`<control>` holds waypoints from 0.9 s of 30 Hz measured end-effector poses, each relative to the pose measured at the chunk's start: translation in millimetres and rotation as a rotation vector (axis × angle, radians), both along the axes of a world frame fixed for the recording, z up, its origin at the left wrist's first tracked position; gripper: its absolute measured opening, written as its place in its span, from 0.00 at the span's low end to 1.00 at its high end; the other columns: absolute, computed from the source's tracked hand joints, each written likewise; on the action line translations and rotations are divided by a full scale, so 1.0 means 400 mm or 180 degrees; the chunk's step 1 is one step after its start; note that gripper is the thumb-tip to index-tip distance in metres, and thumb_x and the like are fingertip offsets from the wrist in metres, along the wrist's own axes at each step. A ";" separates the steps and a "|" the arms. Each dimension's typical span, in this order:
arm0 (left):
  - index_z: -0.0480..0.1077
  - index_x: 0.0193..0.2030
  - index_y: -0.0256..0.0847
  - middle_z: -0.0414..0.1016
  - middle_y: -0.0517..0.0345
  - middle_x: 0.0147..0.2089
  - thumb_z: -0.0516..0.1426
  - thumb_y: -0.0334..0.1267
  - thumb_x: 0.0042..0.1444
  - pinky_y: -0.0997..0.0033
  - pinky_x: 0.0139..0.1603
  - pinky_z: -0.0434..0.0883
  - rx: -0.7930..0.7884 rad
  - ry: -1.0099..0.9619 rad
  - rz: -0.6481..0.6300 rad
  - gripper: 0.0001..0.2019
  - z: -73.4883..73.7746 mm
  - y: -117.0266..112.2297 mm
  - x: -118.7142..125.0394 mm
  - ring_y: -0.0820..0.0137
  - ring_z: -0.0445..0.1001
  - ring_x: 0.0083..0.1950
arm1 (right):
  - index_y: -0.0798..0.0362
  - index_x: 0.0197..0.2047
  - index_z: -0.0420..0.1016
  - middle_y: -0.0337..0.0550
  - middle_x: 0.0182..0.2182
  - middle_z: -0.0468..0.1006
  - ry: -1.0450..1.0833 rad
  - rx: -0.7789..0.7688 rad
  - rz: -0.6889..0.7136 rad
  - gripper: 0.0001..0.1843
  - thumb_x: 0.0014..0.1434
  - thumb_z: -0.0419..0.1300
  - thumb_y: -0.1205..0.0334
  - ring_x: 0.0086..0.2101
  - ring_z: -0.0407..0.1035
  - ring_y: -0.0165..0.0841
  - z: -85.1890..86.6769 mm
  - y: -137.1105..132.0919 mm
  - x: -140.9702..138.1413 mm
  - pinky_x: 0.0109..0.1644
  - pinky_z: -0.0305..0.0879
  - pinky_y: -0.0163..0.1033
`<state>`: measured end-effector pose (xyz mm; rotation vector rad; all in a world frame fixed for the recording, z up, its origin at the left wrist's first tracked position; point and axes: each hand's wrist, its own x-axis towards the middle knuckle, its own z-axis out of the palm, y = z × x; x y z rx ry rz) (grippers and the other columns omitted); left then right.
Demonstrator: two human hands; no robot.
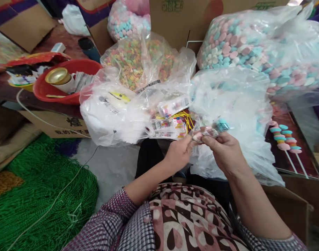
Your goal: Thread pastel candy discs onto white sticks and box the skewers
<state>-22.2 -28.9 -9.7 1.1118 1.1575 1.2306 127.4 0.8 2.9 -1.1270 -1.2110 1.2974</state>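
Observation:
Over my lap, both hands hold a candy skewer (221, 124) in a clear wrapper, blue at its right end and pinkish toward the left. My left hand (179, 151) pinches the left end of the wrapper. With thumb and fingers closed, my right hand (226, 150) grips it near the middle. Under and behind my hands lie crumpled clear plastic bags (235, 101). Just left of the skewer are printed labels (168, 128) and yellow twist ties (184, 118). Two unwrapped candy skewers (282, 137) on white sticks rest at the right.
A big bag of pink, blue and white candies (235, 43) stands at back right. Behind the labels sits a bag of multicoloured ring candies (133, 62). At left are a red basin (41, 92), a dark cup (89, 48), green cords (44, 181) and a thin white cable (54, 195).

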 end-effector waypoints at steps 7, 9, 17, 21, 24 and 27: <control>0.66 0.30 0.40 0.50 0.74 0.15 0.62 0.49 0.57 0.76 0.26 0.66 -0.0746 -0.1614 0.0460 0.16 -0.045 0.069 -0.081 0.81 0.50 0.15 | 0.53 0.45 0.81 0.53 0.43 0.82 -0.4085 0.0370 0.0496 0.14 0.63 0.56 0.59 0.45 0.75 0.47 -0.013 0.159 -0.052 0.48 0.68 0.48; 0.65 0.31 0.39 0.51 0.75 0.16 0.63 0.50 0.56 0.77 0.25 0.67 -0.0783 -0.1772 0.0489 0.17 -0.048 0.073 -0.083 0.82 0.51 0.15 | 0.55 0.48 0.79 0.57 0.46 0.80 -0.4810 0.0384 0.0652 0.16 0.65 0.53 0.60 0.46 0.75 0.48 -0.030 0.173 -0.074 0.48 0.68 0.47; 0.66 0.32 0.38 0.53 0.75 0.16 0.64 0.50 0.55 0.77 0.23 0.69 -0.0820 -0.1889 0.0434 0.18 -0.052 0.073 -0.080 0.83 0.54 0.14 | 0.61 0.51 0.76 0.65 0.44 0.80 -0.4759 0.0385 0.0467 0.20 0.66 0.47 0.65 0.44 0.76 0.49 -0.073 0.197 -0.093 0.44 0.66 0.46; 0.66 0.32 0.38 0.52 0.75 0.16 0.63 0.50 0.56 0.76 0.23 0.69 -0.0859 -0.1936 0.0389 0.17 -0.056 0.073 -0.084 0.82 0.54 0.14 | 0.57 0.42 0.80 0.54 0.38 0.83 -0.4493 0.0250 0.0495 0.15 0.62 0.52 0.63 0.39 0.76 0.43 -0.059 0.222 -0.056 0.40 0.64 0.40; 0.66 0.32 0.39 0.52 0.75 0.16 0.64 0.51 0.56 0.76 0.23 0.69 -0.0880 -0.1949 0.0370 0.18 -0.059 0.072 -0.083 0.82 0.54 0.14 | 0.55 0.40 0.80 0.49 0.36 0.83 -0.4382 0.0187 0.0461 0.16 0.62 0.51 0.63 0.37 0.76 0.39 -0.052 0.230 -0.043 0.39 0.63 0.37; 0.65 0.32 0.39 0.52 0.75 0.16 0.64 0.51 0.55 0.76 0.23 0.70 -0.0854 -0.1925 0.0380 0.18 -0.059 0.072 -0.079 0.82 0.54 0.14 | 0.54 0.46 0.80 0.53 0.41 0.83 -0.4417 0.0150 0.0398 0.17 0.63 0.52 0.58 0.41 0.75 0.43 -0.054 0.232 -0.068 0.41 0.64 0.40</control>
